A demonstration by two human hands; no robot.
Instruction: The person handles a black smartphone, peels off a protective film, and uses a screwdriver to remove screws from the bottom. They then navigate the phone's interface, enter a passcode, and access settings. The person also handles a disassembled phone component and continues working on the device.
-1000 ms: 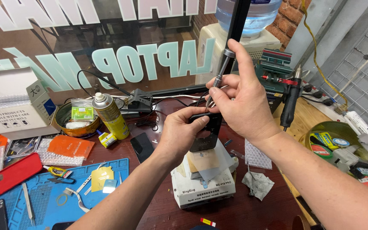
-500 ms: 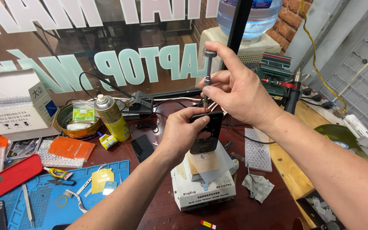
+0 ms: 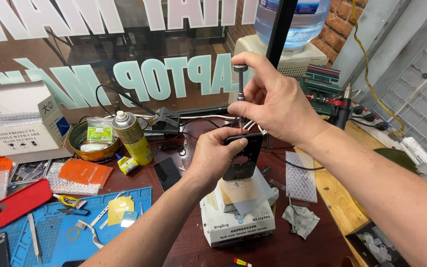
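Above a white machine [image 3: 238, 222] on a cluttered bench, the left hand [image 3: 216, 158] grips a dark phone [image 3: 243, 155] upright, fingers curled round its edge. The right hand [image 3: 273, 101] pinches a slim screwdriver [image 3: 240, 94], tip apparently at the phone's top.

left hand [image 3: 213, 158] gripping dark phone [image 3: 243, 157], right hand [image 3: 273, 99] holding screwdriver [image 3: 240, 91] upright

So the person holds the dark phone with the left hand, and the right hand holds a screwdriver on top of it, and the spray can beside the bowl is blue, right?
Almost. The spray can is yellow-green with a silver top, not blue; the head view shows it beside the bowl. The rest holds: the left hand grips the dark phone, and the right hand holds the screwdriver upright over it.
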